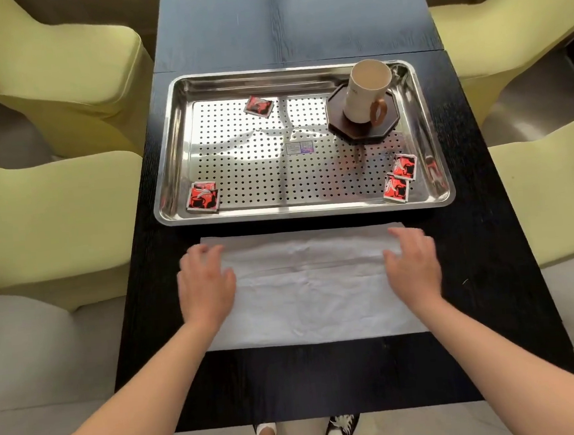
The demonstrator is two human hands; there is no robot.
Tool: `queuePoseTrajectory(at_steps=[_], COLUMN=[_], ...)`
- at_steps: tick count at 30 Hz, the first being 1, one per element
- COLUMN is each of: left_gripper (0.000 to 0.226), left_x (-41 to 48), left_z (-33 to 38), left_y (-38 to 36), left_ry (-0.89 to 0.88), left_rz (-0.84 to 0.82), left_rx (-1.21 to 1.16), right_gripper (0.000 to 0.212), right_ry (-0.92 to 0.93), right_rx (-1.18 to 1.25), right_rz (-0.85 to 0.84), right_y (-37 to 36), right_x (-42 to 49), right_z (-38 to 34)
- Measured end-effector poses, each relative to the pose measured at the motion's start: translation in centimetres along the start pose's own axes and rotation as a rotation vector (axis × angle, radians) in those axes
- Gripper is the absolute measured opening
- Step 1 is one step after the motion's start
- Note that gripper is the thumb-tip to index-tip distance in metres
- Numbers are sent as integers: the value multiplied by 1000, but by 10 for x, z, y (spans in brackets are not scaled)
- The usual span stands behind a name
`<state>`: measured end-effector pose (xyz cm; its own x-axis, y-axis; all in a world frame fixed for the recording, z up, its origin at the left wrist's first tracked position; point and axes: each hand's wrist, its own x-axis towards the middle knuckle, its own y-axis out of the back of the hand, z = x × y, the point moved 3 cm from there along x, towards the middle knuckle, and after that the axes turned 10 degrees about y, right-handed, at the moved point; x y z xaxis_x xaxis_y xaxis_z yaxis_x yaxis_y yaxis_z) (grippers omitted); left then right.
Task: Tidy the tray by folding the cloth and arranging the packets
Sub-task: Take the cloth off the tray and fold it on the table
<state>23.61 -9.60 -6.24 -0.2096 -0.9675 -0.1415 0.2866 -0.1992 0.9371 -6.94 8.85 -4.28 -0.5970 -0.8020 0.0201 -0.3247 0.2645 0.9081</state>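
A white cloth point(310, 287) lies flat on the black table in front of a perforated steel tray point(304, 211). My left hand point(206, 285) rests on the cloth's left edge with fingers spread. On the right edge rests my right hand point(412, 262), also flat. Red-and-black packets lie scattered in the tray: one at the far left-middle point(258, 106), two overlapping at the near left corner point(203, 200), and two at the near right, one point(405, 166) behind the other point(395, 188).
A cream mug point(366, 91) stands on a dark octagonal coaster point(339, 110) in the tray's far right corner. Yellow-green chairs point(62, 80) flank the narrow black table point(312, 380) on both sides. My feet show below the table's near edge.
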Motion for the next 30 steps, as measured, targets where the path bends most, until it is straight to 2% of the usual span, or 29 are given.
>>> queuePoseTrajectory(at_steps=[2,3,5,6,8,11,18,22,25,30], left_gripper=[55,58,62,64,67,72,73,77,80,80], left_x=[-17,-23,-28,-29,-31,-28,-33,-33,-45,-80], left_z=[16,21,23,22,18,13,9,-6,-20,-45], left_y=[-14,-22,-35,-39,-42,-40,-36,-27,-12,5], left_ry=[-239,-282,-245,-211,-153,-82,-80,-6,80,320], left_rz=[-137,-213,-304,-318,-316,-311,-334,-346,-285,-212], left_rx=[141,196,260,275,296,332,351,354,338,107], right_gripper=[45,49,59,64,70,76,76,77,74,68], right_ry=[212,314,476,504,479,381,463,345,251,344], right_rx=[42,6,-138,-213,-315,-389,-342,-384,-396,-297], right_rz=[-146,-249,-459,-540,-594,-570,-619,-544,-460,-304], right_y=[-17,-27,-50,-61,-72,-70,-79,-66,-48,-32], right_x=[-4,-6,-13,-16,-18,-13,-32,-37,-56,-98], right_z=[-33,-50,-75,-80,-75,-61,-64,-33,-4,-2])
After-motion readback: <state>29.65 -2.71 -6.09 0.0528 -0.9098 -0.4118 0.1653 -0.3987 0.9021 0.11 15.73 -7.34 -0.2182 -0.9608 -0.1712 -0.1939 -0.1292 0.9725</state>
